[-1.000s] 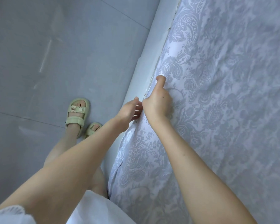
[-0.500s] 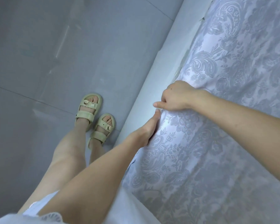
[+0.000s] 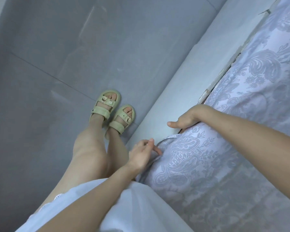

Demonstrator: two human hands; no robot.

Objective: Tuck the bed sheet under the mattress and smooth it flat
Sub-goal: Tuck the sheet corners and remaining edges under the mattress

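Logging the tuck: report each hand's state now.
Left hand: open and relaxed, holding nothing, beside the bed sheet edge.
Right hand: thumb out, the rest hidden under the sheet; cannot tell.

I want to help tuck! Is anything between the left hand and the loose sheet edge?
Nothing visible is. The left hand is right beside the loose sheet edge, with no object between them. The right hand is farther along, pushed down at the bed's side.

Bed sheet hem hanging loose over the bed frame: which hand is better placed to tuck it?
Probably the left hand: its relaxed fingers are at the loose hem. The right hand is farther along the bed frame, its fingers hidden in the gap under the bed sheet.
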